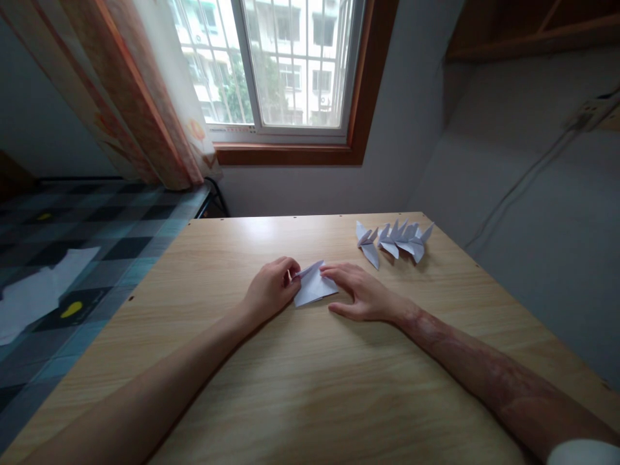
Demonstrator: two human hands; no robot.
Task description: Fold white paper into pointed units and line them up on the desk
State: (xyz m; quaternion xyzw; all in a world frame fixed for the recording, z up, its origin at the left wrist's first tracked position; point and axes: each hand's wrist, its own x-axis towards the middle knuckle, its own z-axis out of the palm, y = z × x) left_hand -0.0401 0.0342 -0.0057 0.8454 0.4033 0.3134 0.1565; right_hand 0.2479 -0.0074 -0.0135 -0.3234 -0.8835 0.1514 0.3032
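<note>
The wood-grain bench (300,387) occupies most of the foreground. To its left is a bed (121,245) with a checked cover. Beyond the bench is a barred window (300,84) in a brown frame, a patterned curtain (140,97) hanging at its left side. Loose white sheets (43,294) lie on the bed. Near the far right corner of the bench stands a group of folded paper pieces (411,248), white and pointed, the leftmost just apart from the others.

Right grip (365,294): bare hand, open, thumb well apart from the fingers, clamped on nothing. Left grip (274,284): bare hand, thumb and curled fingers brought together in a pinch.

The folded paper (314,287), white, is on the bench between the two grips, left of and nearer than the finished-looking group. Its left edge is held in the left pinch. The right fingertips touch its upper right part; the right thumb is just beside its lower right corner, apart from it.
</note>
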